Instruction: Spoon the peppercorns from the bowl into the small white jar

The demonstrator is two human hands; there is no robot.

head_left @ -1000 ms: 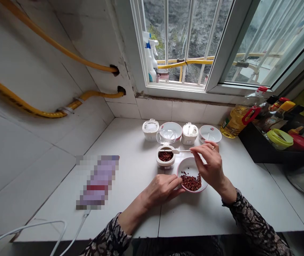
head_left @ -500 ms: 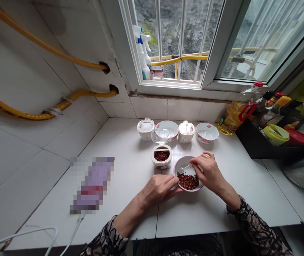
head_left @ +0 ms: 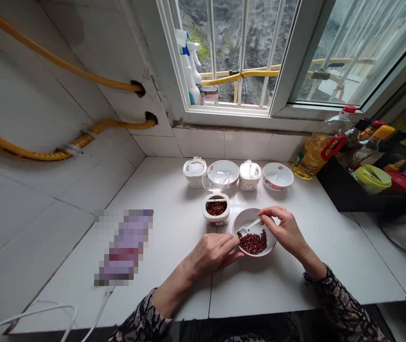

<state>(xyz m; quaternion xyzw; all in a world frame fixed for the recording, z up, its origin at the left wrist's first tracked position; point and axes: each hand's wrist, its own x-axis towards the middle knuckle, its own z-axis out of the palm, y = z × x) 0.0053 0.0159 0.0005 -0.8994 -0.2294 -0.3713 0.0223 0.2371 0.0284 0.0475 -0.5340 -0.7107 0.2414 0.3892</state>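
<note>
A white bowl with a pink rim (head_left: 271, 245) stands on the counter, with dark red Sichuan peppercorns (head_left: 253, 243) in its lower part. My left hand (head_left: 214, 251) grips the bowl's left edge between thumb and fingers. Pinched in my right hand (head_left: 280, 225) is the handle of a small white spoon (head_left: 251, 226). Its scoop end rests inside the bowl, by the left edge of the peppercorns. Just behind the bowl, to the left, sits a white seasoning jar (head_left: 216, 219) with its clear lid (head_left: 215, 181) raised and more peppercorns inside.
Along the back stand two lidded seasoning jars (head_left: 194, 173) (head_left: 249, 176) and two flowered bowls (head_left: 236, 179) (head_left: 278, 177). An oil bottle (head_left: 307, 154) and a black box (head_left: 334, 190) of condiments are at right. A blurred purple object (head_left: 126, 247) with a white cable (head_left: 99, 311) lies left.
My right hand has shifted slightly right and turned, and more of the spoon's handle shows. The scoop has tipped lower toward the bowl's left side. My left hand stays on the bowl.
</note>
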